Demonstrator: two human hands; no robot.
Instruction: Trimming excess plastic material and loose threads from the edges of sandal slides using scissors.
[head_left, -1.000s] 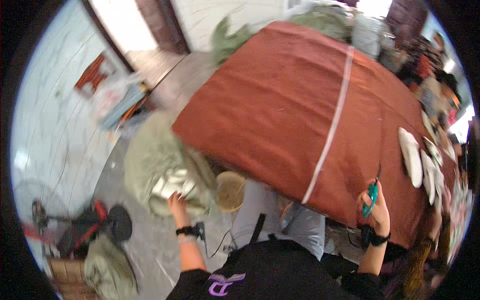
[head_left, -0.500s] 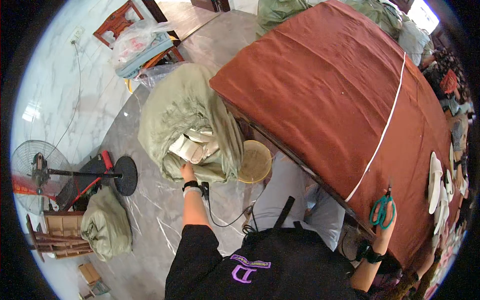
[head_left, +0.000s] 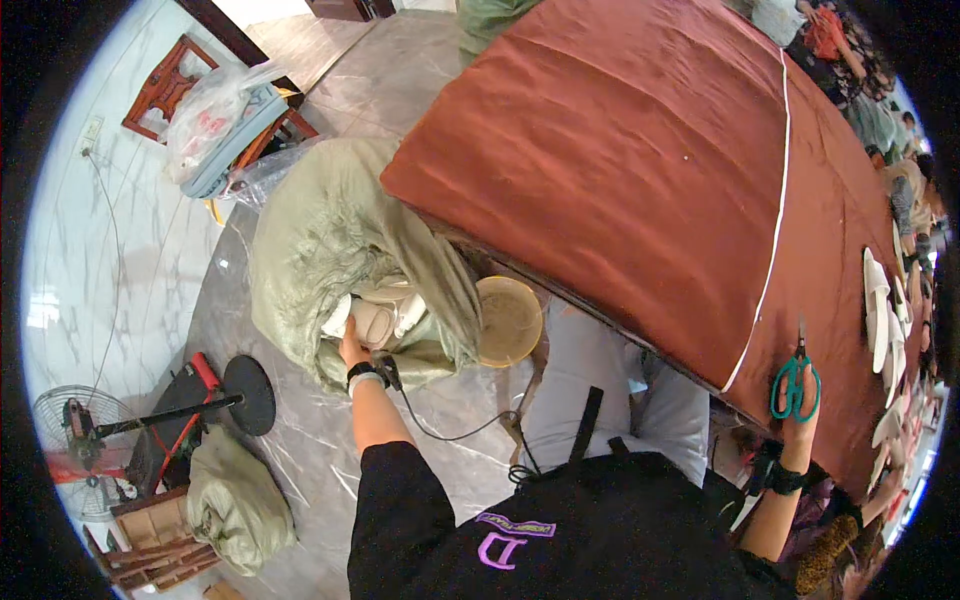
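My left hand (head_left: 353,347) reaches into the mouth of a large pale-green woven sack (head_left: 310,220) on the floor. Its fingers are among white, shoe-like pieces (head_left: 375,325) and touch one at the left; they are partly hidden, so their grip cannot be made out. At the right, my right hand (head_left: 797,430) is closed around the teal handles of a pair of scissors (head_left: 796,390). The blades point away from me, over the edge of a table covered in red-brown cloth (head_left: 600,150).
A white strip (head_left: 775,230) crosses the cloth, with several white shoe-like pieces (head_left: 878,310) at the far right. A yellow-rimmed round container (head_left: 508,322) stands between sack and table. Left are a fan (head_left: 85,435), a smaller sack (head_left: 235,500) and a loaded chair (head_left: 235,130). People (head_left: 900,190) sit beyond.
My left hand has moved from the sack's near edge in among the white pieces, which lie differently. My right hand has moved slightly right with the scissors. The whole view has turned a little.
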